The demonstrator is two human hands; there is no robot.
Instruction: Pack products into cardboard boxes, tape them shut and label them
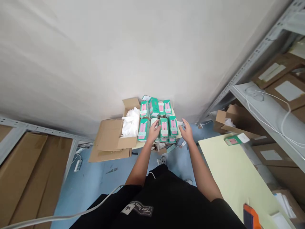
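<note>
Green-and-pink packaged boxes (164,128) stand in stacked rows on a small table against the wall. My left hand (153,131) reaches in among the front stacks, fingers apart, just left of the middle stack; whether it touches a box I cannot tell. My right hand (187,131) hovers to the right of the rightmost front box (173,125), fingers spread, a small gap between them and it. One green box (154,106) in the back row sits askew. Left of the stacks is an open carton (128,142) with white wrapping (131,122) inside.
To the right, a pale yellow table (228,165) bears a single green box (232,140) and an orange-and-dark tool (252,217). Metal shelving (250,65) with cartons rises on the right. Tall flat cartons (35,178) stand at left. A white cable (71,216) crosses the lower left.
</note>
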